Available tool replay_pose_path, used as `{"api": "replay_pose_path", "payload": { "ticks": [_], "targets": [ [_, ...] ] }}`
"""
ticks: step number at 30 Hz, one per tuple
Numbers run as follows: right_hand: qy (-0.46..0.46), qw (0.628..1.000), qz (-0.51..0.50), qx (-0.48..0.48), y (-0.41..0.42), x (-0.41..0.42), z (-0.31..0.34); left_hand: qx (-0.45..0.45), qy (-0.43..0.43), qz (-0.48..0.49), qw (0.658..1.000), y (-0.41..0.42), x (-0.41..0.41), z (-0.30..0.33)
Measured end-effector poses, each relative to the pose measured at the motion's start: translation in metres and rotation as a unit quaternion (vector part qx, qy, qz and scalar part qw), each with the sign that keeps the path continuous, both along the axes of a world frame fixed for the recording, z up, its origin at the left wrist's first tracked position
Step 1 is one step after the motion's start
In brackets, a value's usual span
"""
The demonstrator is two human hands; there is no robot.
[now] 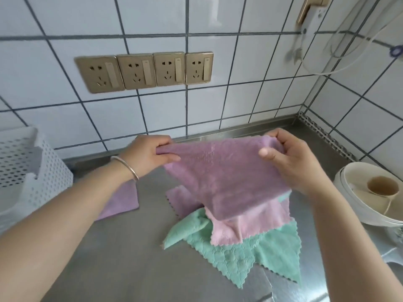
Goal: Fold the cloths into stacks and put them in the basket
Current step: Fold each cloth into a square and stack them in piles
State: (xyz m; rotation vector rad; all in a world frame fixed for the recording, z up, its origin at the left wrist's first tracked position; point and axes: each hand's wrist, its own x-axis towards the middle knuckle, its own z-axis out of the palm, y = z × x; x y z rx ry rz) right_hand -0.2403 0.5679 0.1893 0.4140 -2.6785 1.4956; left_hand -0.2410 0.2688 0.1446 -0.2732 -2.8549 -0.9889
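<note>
Purple fleecy cloth (222,171) stretched above the steel counter (135,247).
Left hand (150,154) and right hand (292,162) each pinch a top corner; one pink cloth (246,223) and one green cloth (239,256) lie beneath.

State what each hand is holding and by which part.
Both hands hold one purple cloth lifted above the counter: the left hand pinches its upper left corner, the right hand grips its upper right corner.

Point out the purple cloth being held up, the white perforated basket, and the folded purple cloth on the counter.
held purple cloth (224,171), head view, middle of the hanging fabric.
white basket (46,168), head view, perforated side wall.
folded purple cloth (122,201), head view, visible part beside the left forearm.
</note>
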Motion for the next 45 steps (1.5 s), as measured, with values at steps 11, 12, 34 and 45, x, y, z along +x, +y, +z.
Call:
{"api": "replay_pose_path", "payload": {
  "ticks": [11, 12, 34, 45],
  "targets": [
    [-0.009, 0.994, 0.045, 0.099, -0.133, 0.005, -0.004, -0.091, -0.037, 0.116, 0.988, -0.131, 0.09, 0.067],
    [-0.015, 0.994, 0.04, 0.097, -0.143, 0.006, -0.005, -0.084, -0.047, 0.132, 0.987, -0.14, 0.098, 0.069],
    [-0.122, 0.983, 0.129, 0.056, -0.181, 0.103, -0.095, 0.056, -0.145, 0.161, 0.975, -0.182, 0.264, -0.021],
    [-0.31, 0.861, 0.282, 0.288, -0.13, 0.183, -0.221, 0.052, -0.404, 0.104, 0.907, -0.149, 0.342, -0.143]
  ]
}}
